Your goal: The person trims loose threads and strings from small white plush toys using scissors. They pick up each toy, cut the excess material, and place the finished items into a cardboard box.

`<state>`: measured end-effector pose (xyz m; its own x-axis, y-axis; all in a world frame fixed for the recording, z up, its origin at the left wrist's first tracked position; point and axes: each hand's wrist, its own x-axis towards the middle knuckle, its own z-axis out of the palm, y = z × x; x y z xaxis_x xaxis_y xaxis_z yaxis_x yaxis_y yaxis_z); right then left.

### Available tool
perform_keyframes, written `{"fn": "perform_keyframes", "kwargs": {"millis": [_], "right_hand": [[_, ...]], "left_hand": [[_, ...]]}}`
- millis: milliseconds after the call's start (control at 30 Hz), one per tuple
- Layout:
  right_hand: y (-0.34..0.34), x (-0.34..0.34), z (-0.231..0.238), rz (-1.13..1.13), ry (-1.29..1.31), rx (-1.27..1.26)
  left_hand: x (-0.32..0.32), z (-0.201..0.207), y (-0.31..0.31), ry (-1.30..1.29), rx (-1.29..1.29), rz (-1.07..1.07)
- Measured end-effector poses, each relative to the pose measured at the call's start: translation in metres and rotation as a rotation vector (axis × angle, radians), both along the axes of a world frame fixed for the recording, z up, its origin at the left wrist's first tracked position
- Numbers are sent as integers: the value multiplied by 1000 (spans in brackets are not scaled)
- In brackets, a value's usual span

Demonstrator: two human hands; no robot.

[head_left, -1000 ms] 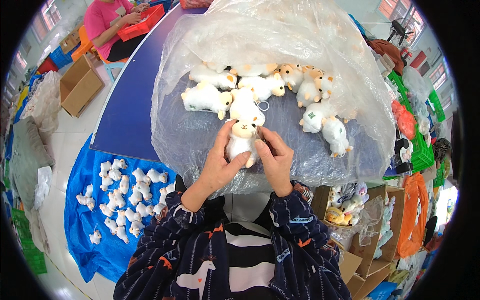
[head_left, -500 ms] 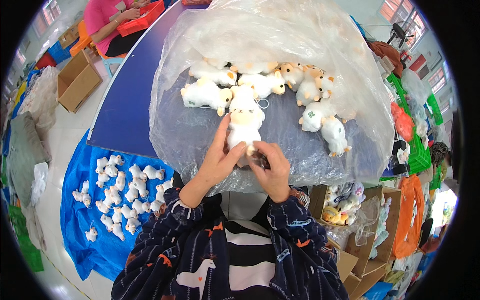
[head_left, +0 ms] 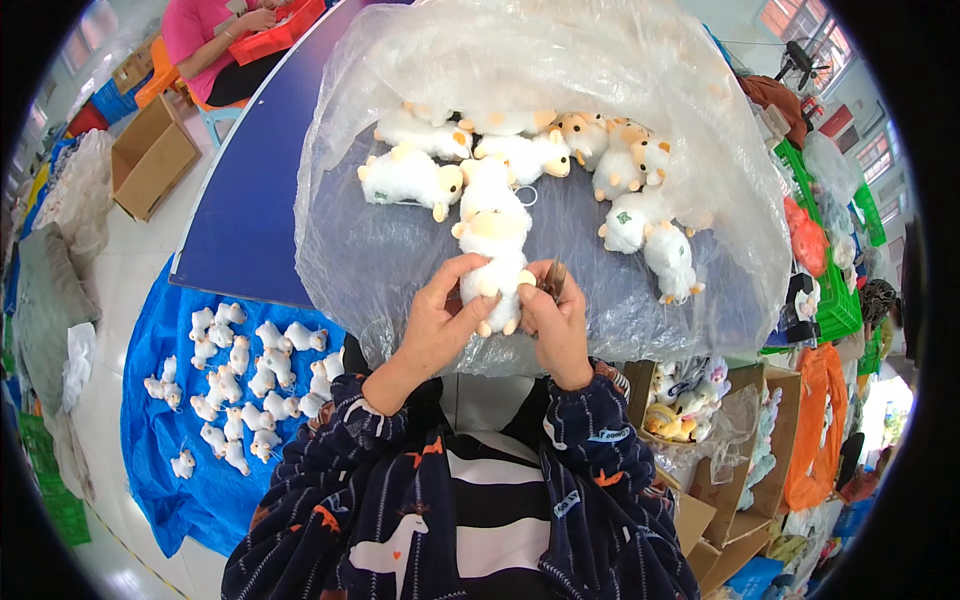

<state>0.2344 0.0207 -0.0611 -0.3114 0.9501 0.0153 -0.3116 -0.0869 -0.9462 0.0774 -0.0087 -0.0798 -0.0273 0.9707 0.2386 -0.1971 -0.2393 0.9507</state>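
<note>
The white plush toy (head_left: 490,278) is between the two hands, over the near part of the clear plastic sheet (head_left: 400,260) on the blue surface (head_left: 235,220). The left hand (head_left: 440,315) has its fingers clamped on the toy's side. The right hand (head_left: 555,325) has its fingers closed around a dark tool (head_left: 555,276), perhaps small snips, its thumb against the toy's opposite side.

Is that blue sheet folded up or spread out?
Spread out: the blue sheet reaches wide, with many small white toys lying across it.
</note>
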Motion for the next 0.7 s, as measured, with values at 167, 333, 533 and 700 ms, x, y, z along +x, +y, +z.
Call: {"fn": "perform_keyframes", "kwargs": {"millis": [167, 333, 533, 700], "right_hand": [[-4, -5, 5, -142, -146, 152], [-20, 6, 4, -200, -536, 582], [-20, 0, 9, -298, -658, 809], [-20, -1, 8, -264, -603, 725]], "left_hand": [[-1, 1, 7, -57, 7, 9], [-2, 9, 9, -233, -81, -27], [-5, 21, 10, -274, -248, -71], [-7, 19, 8, -369, -273, -94]]}}
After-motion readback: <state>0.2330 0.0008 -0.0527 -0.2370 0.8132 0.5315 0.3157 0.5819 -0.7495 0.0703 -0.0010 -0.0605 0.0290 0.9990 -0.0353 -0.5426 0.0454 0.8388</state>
